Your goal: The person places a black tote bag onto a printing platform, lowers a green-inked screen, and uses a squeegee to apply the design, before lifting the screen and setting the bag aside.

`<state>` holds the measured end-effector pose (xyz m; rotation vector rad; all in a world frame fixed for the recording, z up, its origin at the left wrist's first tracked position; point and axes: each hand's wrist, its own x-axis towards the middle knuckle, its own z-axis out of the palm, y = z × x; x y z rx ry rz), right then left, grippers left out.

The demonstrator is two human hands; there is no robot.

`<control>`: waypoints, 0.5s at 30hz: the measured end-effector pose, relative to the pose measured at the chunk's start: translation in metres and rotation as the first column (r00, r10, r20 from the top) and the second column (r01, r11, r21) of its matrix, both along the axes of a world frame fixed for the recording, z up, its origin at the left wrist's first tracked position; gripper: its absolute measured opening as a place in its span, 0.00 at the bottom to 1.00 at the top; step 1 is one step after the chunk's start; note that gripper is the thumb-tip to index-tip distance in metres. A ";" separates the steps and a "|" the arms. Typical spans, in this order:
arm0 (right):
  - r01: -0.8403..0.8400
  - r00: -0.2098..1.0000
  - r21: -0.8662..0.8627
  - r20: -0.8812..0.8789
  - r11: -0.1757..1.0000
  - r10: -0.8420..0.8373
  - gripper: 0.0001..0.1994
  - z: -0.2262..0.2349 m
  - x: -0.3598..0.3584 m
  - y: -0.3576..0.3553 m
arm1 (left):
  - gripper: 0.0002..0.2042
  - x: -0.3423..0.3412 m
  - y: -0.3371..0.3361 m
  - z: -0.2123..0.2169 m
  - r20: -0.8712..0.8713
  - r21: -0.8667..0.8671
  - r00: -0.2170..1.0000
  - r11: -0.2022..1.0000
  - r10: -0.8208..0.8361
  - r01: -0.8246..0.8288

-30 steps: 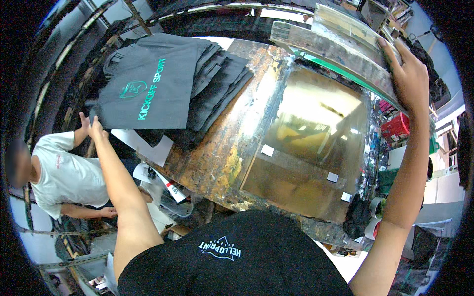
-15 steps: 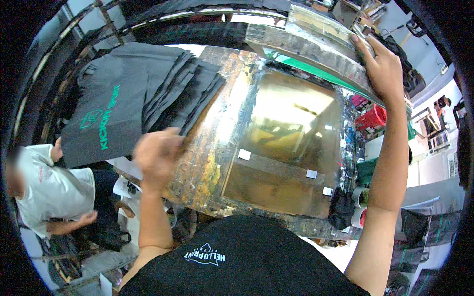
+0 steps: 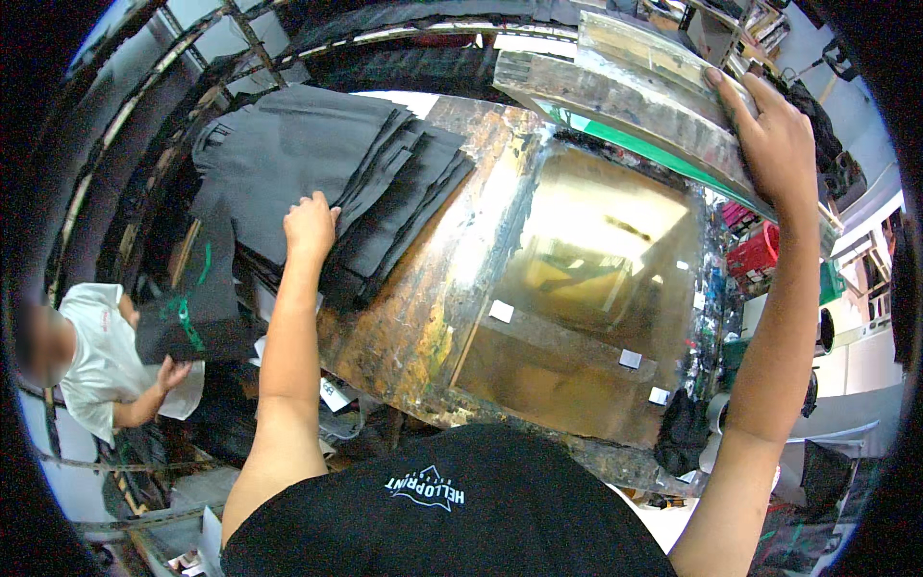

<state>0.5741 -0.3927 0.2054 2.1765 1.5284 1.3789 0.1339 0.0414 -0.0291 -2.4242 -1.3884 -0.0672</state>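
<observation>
My left hand (image 3: pixel 311 228) is at the near edge of a stack of dark grey fabric bags (image 3: pixel 288 144), its fingers closed on the top one. My right hand (image 3: pixel 772 144) grips the upper right part of a tilted-up screen printing frame (image 3: pixel 615 96), with fingers hooked over its rim. Green shows along the frame's lower side. Beneath the raised frame lies a glossy brownish printing board (image 3: pixel 567 375), with small white tabs (image 3: pixel 501 311) stuck on it. No bag lies on this board.
At the left, a person in a white shirt (image 3: pixel 101 337) holds a dark bag with a green print (image 3: pixel 197 322). Paint-stained table (image 3: pixel 404 356) lies between stack and board. A black cloth bundle (image 3: pixel 683 428) sits at the board's near right corner; a red container (image 3: pixel 753 250) stands beyond it.
The green-printed bag has left the stack's top and is now in the other person's hands, leftward. My left hand has moved forward onto the stack. My right hand still holds the frame up.
</observation>
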 end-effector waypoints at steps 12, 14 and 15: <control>0.068 0.909 0.184 -0.417 0.981 0.015 0.27 0.011 -0.026 0.004 | 0.12 0.064 -0.107 0.077 0.196 -0.119 0.897 0.899 -0.396 0.422; 0.086 0.958 0.099 -0.281 0.991 -0.055 0.20 0.008 -0.024 -0.005 | 0.10 0.107 -0.148 0.068 0.141 -0.245 0.864 0.828 -0.484 0.504; 0.088 0.966 0.075 -0.249 0.993 -0.066 0.19 0.007 -0.023 -0.004 | 0.09 0.131 -0.166 0.057 0.082 -0.371 0.871 0.796 -0.485 0.478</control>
